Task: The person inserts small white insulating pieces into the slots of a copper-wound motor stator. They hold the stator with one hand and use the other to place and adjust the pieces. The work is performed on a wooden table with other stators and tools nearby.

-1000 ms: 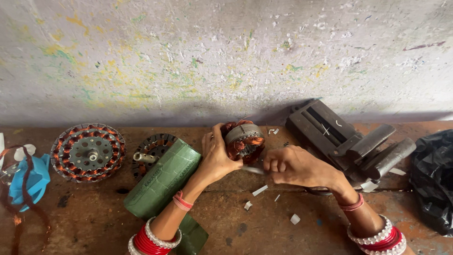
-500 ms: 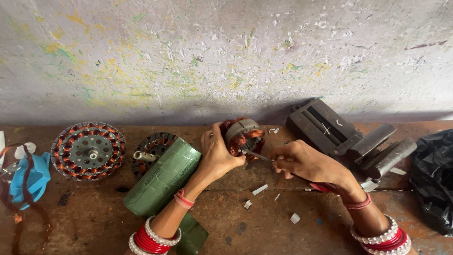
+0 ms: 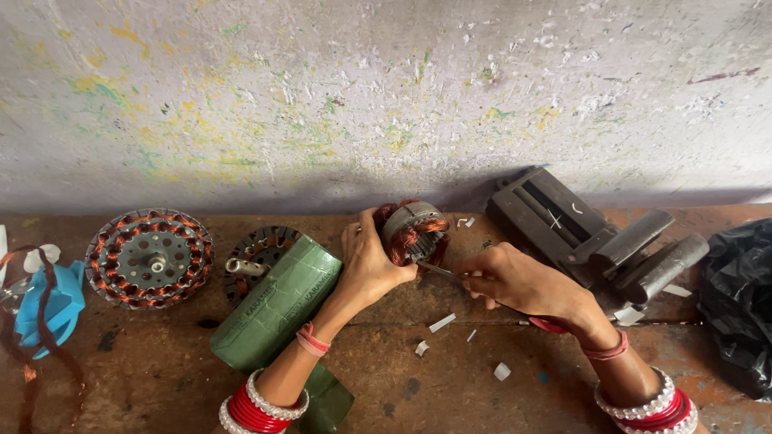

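My left hand [image 3: 368, 261] grips a small motor stator [image 3: 414, 229] wound with copper wire, holding it tilted just above the brown bench [image 3: 161, 378] near the wall. My right hand [image 3: 515, 281] pinches a thin metal tool [image 3: 438, 269] whose tip reaches into the stator's lower side. Small white paper scraps [image 3: 441, 323] lie on the bench below both hands. Both wrists wear red and white bangles.
A green roll of sheet [image 3: 277, 301] lies left of my left arm, partly over a second stator [image 3: 261, 249]. A large round wound stator [image 3: 149, 257] sits further left, beside a blue plastic part [image 3: 48, 305]. Dark metal blocks [image 3: 579, 225] and a black bag [image 3: 740, 297] are at right.
My right hand has lifted off the bench and brought the thin tool up to the stator. My left hand has raised and turned the stator slightly.
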